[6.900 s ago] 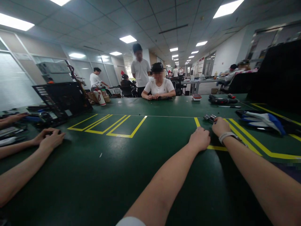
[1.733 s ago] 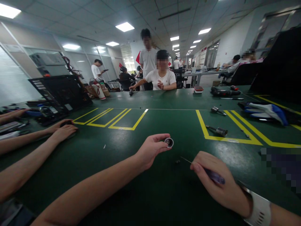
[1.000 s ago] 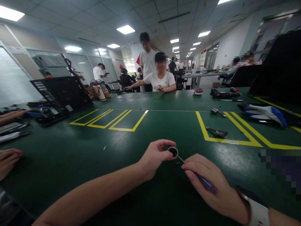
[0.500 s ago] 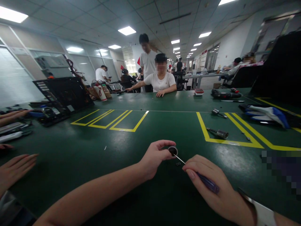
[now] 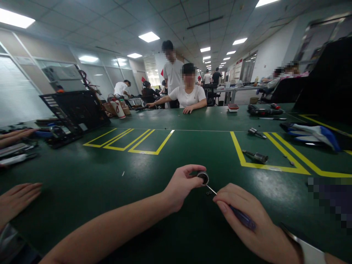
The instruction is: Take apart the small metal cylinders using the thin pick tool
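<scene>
A wide dark green surface (image 5: pixel 115 190) fills the near scene, marked with yellow taped rectangles (image 5: pixel 129 139) at mid-left and more yellow lines (image 5: pixel 277 154) on the right. Overhead runs a grid of grey ceiling tiles (image 5: pixel 110 18) set with bright rectangular light panels (image 5: pixel 149 36) that recede toward the far end of a long hall. On the left stands a wall of frosted glass partitions (image 5: pixel 104 75), with slatted blinds (image 5: pixel 16 99) at the far left edge. The right wall (image 5: pixel 266 62) is white. Further tables (image 5: pixel 236 90) stand far off.
</scene>
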A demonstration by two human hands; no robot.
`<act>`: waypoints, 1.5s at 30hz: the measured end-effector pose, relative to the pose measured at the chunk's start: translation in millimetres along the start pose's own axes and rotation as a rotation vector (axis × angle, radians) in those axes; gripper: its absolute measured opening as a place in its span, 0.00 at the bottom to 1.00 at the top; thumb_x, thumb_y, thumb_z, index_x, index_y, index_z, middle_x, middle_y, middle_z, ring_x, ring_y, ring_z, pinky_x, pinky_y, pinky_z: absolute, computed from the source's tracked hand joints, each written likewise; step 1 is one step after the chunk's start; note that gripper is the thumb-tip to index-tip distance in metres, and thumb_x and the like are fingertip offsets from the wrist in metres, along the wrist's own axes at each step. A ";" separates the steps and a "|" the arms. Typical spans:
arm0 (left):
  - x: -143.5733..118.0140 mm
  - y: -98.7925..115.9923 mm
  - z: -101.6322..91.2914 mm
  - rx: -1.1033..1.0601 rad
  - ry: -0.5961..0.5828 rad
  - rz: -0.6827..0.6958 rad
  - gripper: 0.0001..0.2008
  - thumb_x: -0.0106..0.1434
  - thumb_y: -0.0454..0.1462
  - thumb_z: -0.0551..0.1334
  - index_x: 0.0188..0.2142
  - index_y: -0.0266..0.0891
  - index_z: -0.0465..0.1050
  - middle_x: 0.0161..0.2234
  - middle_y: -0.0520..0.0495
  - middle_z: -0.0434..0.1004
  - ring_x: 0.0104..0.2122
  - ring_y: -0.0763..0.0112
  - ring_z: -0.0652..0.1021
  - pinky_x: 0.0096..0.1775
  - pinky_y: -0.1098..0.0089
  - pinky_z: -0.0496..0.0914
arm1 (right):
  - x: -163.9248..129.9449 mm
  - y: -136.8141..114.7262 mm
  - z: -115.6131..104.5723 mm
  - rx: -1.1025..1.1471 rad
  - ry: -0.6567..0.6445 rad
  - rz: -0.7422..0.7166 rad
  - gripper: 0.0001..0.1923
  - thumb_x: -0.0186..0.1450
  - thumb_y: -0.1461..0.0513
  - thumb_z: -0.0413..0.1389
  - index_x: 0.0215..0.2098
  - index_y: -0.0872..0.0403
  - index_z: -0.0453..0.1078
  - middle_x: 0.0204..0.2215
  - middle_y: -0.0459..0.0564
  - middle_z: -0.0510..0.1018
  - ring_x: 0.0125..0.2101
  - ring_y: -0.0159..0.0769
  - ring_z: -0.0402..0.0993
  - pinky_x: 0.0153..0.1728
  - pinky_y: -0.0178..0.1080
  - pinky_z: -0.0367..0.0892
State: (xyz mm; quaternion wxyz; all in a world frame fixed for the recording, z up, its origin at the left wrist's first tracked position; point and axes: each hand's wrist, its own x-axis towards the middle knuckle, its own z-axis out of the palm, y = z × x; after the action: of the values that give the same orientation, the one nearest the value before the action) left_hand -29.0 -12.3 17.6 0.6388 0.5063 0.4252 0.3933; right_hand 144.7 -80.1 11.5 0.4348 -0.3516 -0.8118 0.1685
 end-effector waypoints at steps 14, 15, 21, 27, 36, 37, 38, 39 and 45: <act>-0.5 -1.1 -0.8 0.052 0.014 0.002 0.14 0.52 0.28 0.63 0.39 0.34 0.72 0.39 0.42 0.76 0.42 0.63 0.76 0.45 0.61 0.71 | -0.6 -4.1 -2.1 -0.017 0.001 0.014 0.07 0.65 0.68 0.47 0.33 0.52 0.64 0.28 0.48 0.72 0.30 0.34 0.69 0.30 0.38 0.66; -0.7 -1.1 -0.8 0.055 0.010 -0.001 0.14 0.52 0.28 0.63 0.40 0.34 0.73 0.39 0.42 0.77 0.41 0.63 0.76 0.46 0.61 0.71 | 0.1 -4.7 -1.9 -0.021 -0.005 0.018 0.07 0.65 0.68 0.47 0.33 0.52 0.64 0.28 0.48 0.72 0.30 0.34 0.69 0.30 0.38 0.66; -1.6 -1.1 -0.5 0.059 -0.026 -0.004 0.16 0.51 0.27 0.62 0.41 0.35 0.72 0.40 0.43 0.77 0.41 0.65 0.76 0.47 0.60 0.69 | 1.5 -5.1 -1.7 -0.008 -0.035 0.014 0.07 0.65 0.68 0.47 0.32 0.52 0.64 0.29 0.48 0.72 0.30 0.34 0.69 0.30 0.37 0.67; -1.7 2.1 4.6 0.065 0.024 -0.003 0.15 0.50 0.26 0.61 0.39 0.33 0.73 0.37 0.43 0.77 0.38 0.66 0.76 0.44 0.62 0.71 | -1.3 -4.0 -0.9 -0.002 -0.046 0.002 0.06 0.65 0.68 0.48 0.34 0.52 0.64 0.30 0.48 0.72 0.32 0.33 0.69 0.32 0.37 0.67; -0.5 1.0 4.1 0.098 0.040 -0.002 0.13 0.51 0.25 0.61 0.37 0.33 0.73 0.35 0.43 0.77 0.38 0.66 0.77 0.42 0.63 0.72 | -1.3 -3.3 -0.5 -0.036 -0.033 -0.003 0.07 0.65 0.68 0.48 0.34 0.52 0.65 0.29 0.48 0.72 0.31 0.33 0.69 0.31 0.38 0.66; -0.4 0.6 3.8 0.105 0.042 -0.001 0.13 0.51 0.25 0.61 0.37 0.33 0.73 0.35 0.43 0.77 0.38 0.66 0.77 0.42 0.63 0.72 | -1.5 -3.2 -0.3 -0.037 -0.031 -0.004 0.07 0.65 0.69 0.48 0.35 0.52 0.65 0.29 0.48 0.72 0.31 0.33 0.69 0.31 0.38 0.66; -0.2 0.3 3.6 0.110 0.044 0.000 0.13 0.51 0.25 0.61 0.37 0.33 0.73 0.35 0.43 0.77 0.38 0.66 0.77 0.42 0.64 0.72 | -1.7 -3.0 0.1 -0.037 -0.029 -0.008 0.07 0.64 0.69 0.48 0.35 0.52 0.65 0.29 0.47 0.72 0.31 0.33 0.69 0.31 0.38 0.66; -0.1 0.0 3.4 0.111 0.045 0.001 0.12 0.51 0.25 0.61 0.37 0.33 0.73 0.35 0.43 0.77 0.38 0.66 0.77 0.42 0.64 0.72 | -1.9 -3.0 0.4 -0.036 -0.024 -0.013 0.07 0.64 0.69 0.48 0.35 0.52 0.64 0.29 0.47 0.72 0.31 0.33 0.69 0.31 0.38 0.66; 0.1 -0.7 2.5 0.118 0.033 -0.005 0.13 0.52 0.24 0.60 0.38 0.33 0.72 0.37 0.43 0.77 0.39 0.66 0.77 0.43 0.64 0.72 | -0.9 -4.1 1.1 -0.040 -0.024 -0.019 0.07 0.64 0.69 0.48 0.35 0.52 0.64 0.30 0.47 0.72 0.31 0.33 0.68 0.31 0.37 0.66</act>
State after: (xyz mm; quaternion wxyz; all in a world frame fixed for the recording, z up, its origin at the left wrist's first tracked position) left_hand -26.6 -13.2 17.2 0.6016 0.5356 0.4595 0.3742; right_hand 142.4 -83.6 12.7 0.4192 -0.3507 -0.8235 0.1523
